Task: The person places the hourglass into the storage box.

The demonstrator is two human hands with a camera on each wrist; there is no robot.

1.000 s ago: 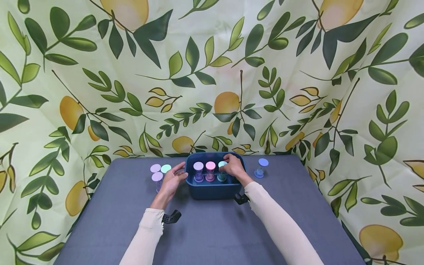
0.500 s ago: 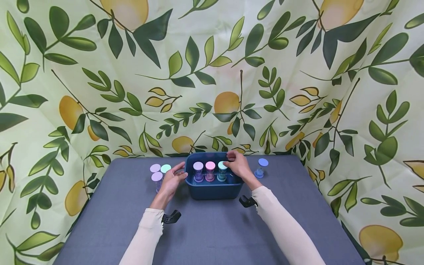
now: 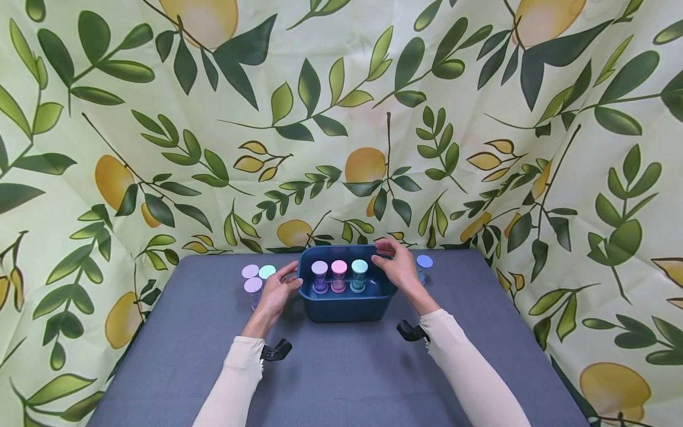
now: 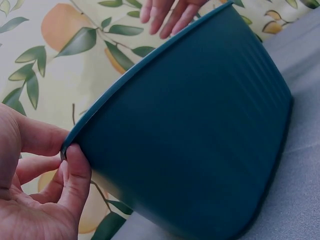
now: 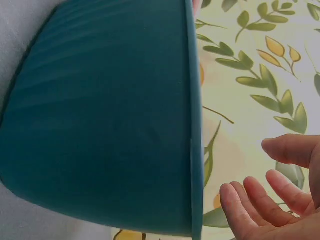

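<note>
A dark blue plastic bin [image 3: 344, 309] stands at the back middle of the table. Inside it, three small hourglasses are upright in a row: purple [image 3: 319, 277], pink [image 3: 338, 268] and teal [image 3: 358, 276]. My left hand [image 3: 274, 295] pinches the bin's left rim between thumb and finger, as the left wrist view shows with the bin wall [image 4: 190, 120] up close. Over the bin's right end hovers my right hand [image 3: 400, 270], fingers spread and holding nothing. In the right wrist view its fingertips [image 5: 230, 195] are apart from the rim [image 5: 196, 125].
Left of the bin are two lilac-topped hourglasses, one behind [image 3: 249, 271] and one in front [image 3: 253, 286], with a mint-topped one [image 3: 268, 271] beside them. A blue hourglass [image 3: 424, 261] stands to the right, partly behind my right hand. Leaf-patterned cloth [image 3: 341, 130] hangs behind the table.
My right hand has let go of the teal hourglass, which stays standing in the bin, and has moved right toward the bin's right rim. The left hand has stayed in place.
</note>
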